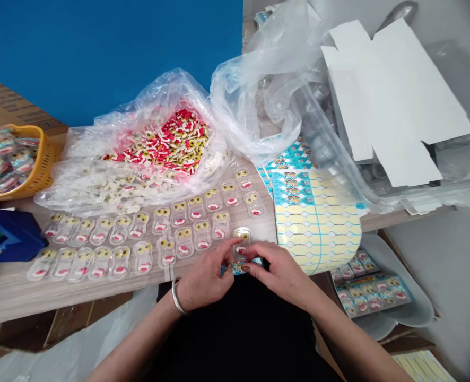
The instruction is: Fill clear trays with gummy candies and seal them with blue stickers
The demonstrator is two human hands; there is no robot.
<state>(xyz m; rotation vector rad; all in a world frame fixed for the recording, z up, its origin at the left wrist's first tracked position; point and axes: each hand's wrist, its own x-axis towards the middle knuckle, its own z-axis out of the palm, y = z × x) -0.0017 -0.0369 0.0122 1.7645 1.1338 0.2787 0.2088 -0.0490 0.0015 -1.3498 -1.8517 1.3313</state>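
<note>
Near the table's front edge my left hand [211,273], with a silver bangle at the wrist, is closed on a small blue patterned label [238,267]. My right hand [272,265] has its thumb and forefinger curved at the label's other side and touches a clear plastic pack [242,240] with yellow eyes and a red-and-white mouth. Rows of similar packs [142,257] lie to the left. Right of the hands is a sheet of labels [318,223], part blue, part peeled yellow backing.
Behind the rows, an open plastic bag [155,148] holds many small red, white and yellow pieces. A yellow basket [46,159] and a dark blue holder [18,236] stand at left. White card [402,95] lies on a clear bin at right; packs sit in a lower tray [414,297].
</note>
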